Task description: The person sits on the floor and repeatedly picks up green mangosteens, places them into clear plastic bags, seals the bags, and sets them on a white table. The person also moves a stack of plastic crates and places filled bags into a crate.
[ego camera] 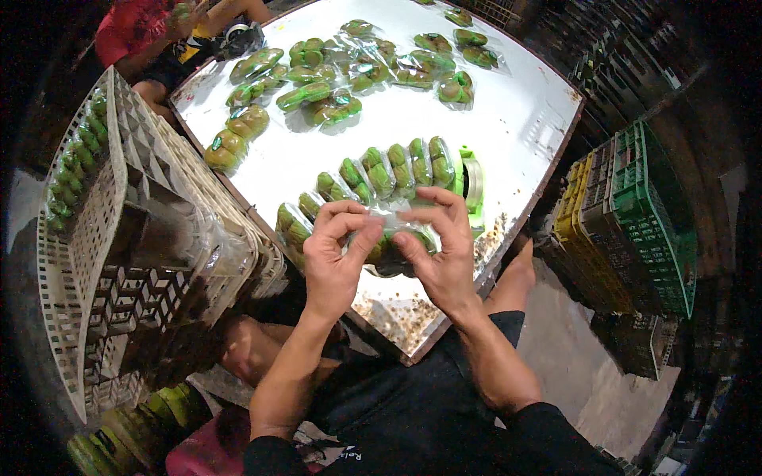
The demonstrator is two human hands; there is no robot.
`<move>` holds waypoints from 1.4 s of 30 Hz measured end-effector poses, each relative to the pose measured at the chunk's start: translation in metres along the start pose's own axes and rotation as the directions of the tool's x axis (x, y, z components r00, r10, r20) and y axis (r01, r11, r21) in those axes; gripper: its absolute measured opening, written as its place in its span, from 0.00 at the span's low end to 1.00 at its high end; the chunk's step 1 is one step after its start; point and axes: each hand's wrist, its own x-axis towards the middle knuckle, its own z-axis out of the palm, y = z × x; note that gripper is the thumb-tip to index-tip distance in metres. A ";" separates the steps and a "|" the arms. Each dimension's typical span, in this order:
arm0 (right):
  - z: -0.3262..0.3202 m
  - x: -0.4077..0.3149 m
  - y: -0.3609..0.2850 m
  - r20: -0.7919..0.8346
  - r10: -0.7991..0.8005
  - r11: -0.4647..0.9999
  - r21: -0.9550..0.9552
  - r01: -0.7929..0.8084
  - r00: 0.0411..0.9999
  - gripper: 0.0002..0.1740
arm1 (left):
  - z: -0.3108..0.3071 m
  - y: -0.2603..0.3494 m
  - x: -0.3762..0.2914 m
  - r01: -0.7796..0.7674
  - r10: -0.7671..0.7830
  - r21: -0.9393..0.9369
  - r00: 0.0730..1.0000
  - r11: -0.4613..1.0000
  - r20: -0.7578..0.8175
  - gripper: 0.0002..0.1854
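My left hand and my right hand face each other over the near corner of the white table. Their fingers pinch the clear plastic film of a pack of green-brown produce, partly hidden behind the fingers. Just beyond my hands, several similar film-wrapped packs stand in a curved row. At the right end of that row is a bright green tape dispenser with a pale roll. Farther back lie many more wrapped packs, some with small round stickers.
Stacked pale plastic crates rise close at the left, the top one holding wrapped produce. Yellow and green crates stand at the right. A person in a red shirt is at the far left, holding something green.
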 end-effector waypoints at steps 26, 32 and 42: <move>-0.014 0.001 0.015 0.082 -0.162 0.987 0.002 0.162 0.983 0.10 | 0.006 0.029 -0.003 -0.341 0.354 0.618 0.929 0.709 0.106 0.06; 0.025 -0.028 -0.022 -0.193 0.424 0.754 0.616 -0.227 0.885 0.10 | 0.034 0.006 -0.003 0.096 -0.253 -0.531 0.940 0.842 -0.230 0.14; -0.047 -0.049 0.150 -0.175 0.612 0.735 -0.233 -0.636 0.771 0.28 | 0.036 -0.022 -0.002 0.065 -0.132 -0.325 0.973 0.943 -0.187 0.13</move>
